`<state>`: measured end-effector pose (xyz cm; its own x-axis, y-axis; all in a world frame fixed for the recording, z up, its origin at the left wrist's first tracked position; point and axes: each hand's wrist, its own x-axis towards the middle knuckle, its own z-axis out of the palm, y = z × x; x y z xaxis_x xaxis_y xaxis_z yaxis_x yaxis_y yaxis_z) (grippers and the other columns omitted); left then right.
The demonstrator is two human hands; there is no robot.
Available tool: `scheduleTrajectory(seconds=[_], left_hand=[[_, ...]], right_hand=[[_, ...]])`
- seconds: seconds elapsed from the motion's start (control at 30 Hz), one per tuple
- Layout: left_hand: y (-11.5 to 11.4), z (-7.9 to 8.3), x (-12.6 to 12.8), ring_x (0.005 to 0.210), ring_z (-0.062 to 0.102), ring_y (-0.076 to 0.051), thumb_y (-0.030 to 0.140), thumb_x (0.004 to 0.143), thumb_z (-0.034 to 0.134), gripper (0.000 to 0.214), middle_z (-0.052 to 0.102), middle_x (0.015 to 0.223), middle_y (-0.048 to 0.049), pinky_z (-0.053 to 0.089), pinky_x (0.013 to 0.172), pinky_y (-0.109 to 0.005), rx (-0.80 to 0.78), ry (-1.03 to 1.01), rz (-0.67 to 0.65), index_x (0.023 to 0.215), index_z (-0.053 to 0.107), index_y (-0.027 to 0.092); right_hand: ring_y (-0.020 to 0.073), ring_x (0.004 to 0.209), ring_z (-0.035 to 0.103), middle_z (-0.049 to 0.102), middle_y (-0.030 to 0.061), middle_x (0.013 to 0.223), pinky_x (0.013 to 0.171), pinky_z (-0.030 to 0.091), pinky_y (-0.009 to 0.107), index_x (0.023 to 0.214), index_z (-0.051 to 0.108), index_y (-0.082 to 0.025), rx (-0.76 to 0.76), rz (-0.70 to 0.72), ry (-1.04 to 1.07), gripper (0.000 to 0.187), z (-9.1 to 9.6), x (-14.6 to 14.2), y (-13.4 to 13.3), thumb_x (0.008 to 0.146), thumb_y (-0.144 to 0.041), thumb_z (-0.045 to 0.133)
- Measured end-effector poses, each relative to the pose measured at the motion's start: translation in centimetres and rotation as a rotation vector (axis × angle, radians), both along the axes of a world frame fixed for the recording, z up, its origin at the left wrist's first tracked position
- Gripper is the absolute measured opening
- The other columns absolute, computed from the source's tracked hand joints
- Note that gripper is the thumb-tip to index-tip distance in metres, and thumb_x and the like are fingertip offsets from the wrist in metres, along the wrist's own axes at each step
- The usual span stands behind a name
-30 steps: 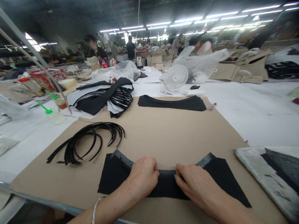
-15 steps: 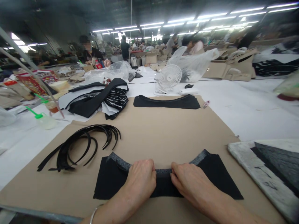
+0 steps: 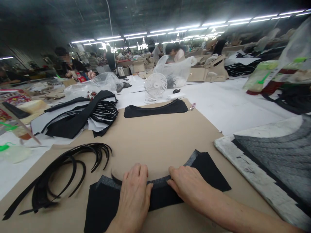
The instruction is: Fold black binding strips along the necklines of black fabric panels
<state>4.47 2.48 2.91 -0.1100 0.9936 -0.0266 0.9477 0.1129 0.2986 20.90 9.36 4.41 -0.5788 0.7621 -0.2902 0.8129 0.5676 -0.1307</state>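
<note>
A black fabric piece (image 3: pixel 209 170) with a curved, grey-edged top lies on the brown paper sheet (image 3: pixel 155 139) right in front of me. My left hand (image 3: pixel 133 197) rests flat on its middle, fingers stretched out over the folded grey edge. My right hand (image 3: pixel 188 187) presses on the same edge just to the right, fingers extended and close together. A thin black curved strip runs along the edge under my fingertips. Neither hand grips anything that I can see.
Several loose black curved strips (image 3: pixel 65 171) lie to the left. A second black fabric piece (image 3: pixel 155 110) sits farther back, with a small white fan (image 3: pixel 155 85) behind it. Black and striped cloth (image 3: pixel 80 118) is piled at left; a grey-and-white board (image 3: pixel 269 161) lies at right. Other people work at far tables.
The view has swung right and down. My left hand has uncurled and now lies flat on the fabric; both hands have shifted slightly left along the grey edge.
</note>
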Motion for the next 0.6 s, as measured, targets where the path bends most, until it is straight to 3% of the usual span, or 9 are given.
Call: scheduleTrajectory(seconds=[0.1, 0.17, 0.23, 0.4, 0.5, 0.6], left_hand=[[-0.6, -1.2, 0.5, 0.102, 0.055, -0.022, 0.003, 0.081, 0.039, 0.036, 0.060, 0.110, -0.0062, 0.042, 0.090, -0.039, 0.226, -0.064, -0.267, 0.106, 0.057, 0.021], [-1.0, -2.5, 0.9, 0.097, 0.056, -0.021, 0.001, 0.078, 0.037, 0.045, 0.061, 0.108, -0.0068, 0.046, 0.085, -0.034, 0.260, -0.116, -0.467, 0.115, 0.056, 0.020], [-1.3, -4.0, 1.2, 0.092, 0.057, -0.021, 0.000, 0.075, 0.038, 0.051, 0.062, 0.105, -0.0083, 0.049, 0.081, -0.033, 0.283, -0.094, -0.552, 0.120, 0.054, 0.016], [-1.9, -6.9, 1.2, 0.092, 0.057, -0.022, 0.000, 0.074, 0.039, 0.063, 0.062, 0.106, -0.0096, 0.050, 0.083, -0.033, 0.354, 0.105, -0.555, 0.135, 0.043, 0.013], [-1.9, -7.8, 1.3, 0.094, 0.057, -0.021, -0.002, 0.078, 0.037, 0.061, 0.062, 0.104, -0.0087, 0.049, 0.085, -0.032, 0.444, 0.177, -0.514, 0.137, 0.042, 0.013], [-1.8, -8.2, 1.7, 0.089, 0.057, -0.019, 0.000, 0.084, 0.036, 0.057, 0.061, 0.098, -0.0069, 0.048, 0.083, -0.031, 0.494, 0.230, -0.501, 0.138, 0.043, 0.017]], right_hand=[[0.0235, 0.076, 0.065, 0.066, 0.0100, 0.079, 0.064, 0.041, 0.029, 0.089, 0.061, -0.016, 0.002, -0.006, 0.027, 0.014, -0.1, 0.2, -0.1, 0.092, -0.023, 0.048], [0.0239, 0.079, 0.065, 0.066, 0.0110, 0.081, 0.066, 0.042, 0.029, 0.092, 0.061, -0.015, -0.004, -0.010, 0.043, 0.015, -0.1, 0.3, -0.1, 0.092, -0.023, 0.048], [0.0240, 0.081, 0.066, 0.067, 0.0113, 0.081, 0.066, 0.041, 0.028, 0.091, 0.063, -0.014, -0.023, -0.013, 0.056, 0.016, 0.2, 0.4, 0.1, 0.091, -0.024, 0.049], [0.0217, 0.073, 0.065, 0.068, 0.0060, 0.071, 0.055, 0.035, 0.025, 0.075, 0.068, -0.018, -0.141, 0.006, 0.082, 0.017, 2.4, 1.8, 2.9, 0.081, -0.033, 0.063], [0.0180, 0.069, 0.063, 0.068, 0.0025, 0.069, 0.052, 0.031, 0.023, 0.073, 0.069, -0.020, -0.201, 0.027, 0.087, 0.012, 3.8, 3.3, 5.0, 0.077, -0.031, 0.066], [0.0163, 0.067, 0.062, 0.067, 0.0013, 0.069, 0.052, 0.030, 0.023, 0.073, 0.070, -0.020, -0.219, 0.037, 0.079, 0.007, 4.1, 4.4, 6.2, 0.076, -0.025, 0.065]])
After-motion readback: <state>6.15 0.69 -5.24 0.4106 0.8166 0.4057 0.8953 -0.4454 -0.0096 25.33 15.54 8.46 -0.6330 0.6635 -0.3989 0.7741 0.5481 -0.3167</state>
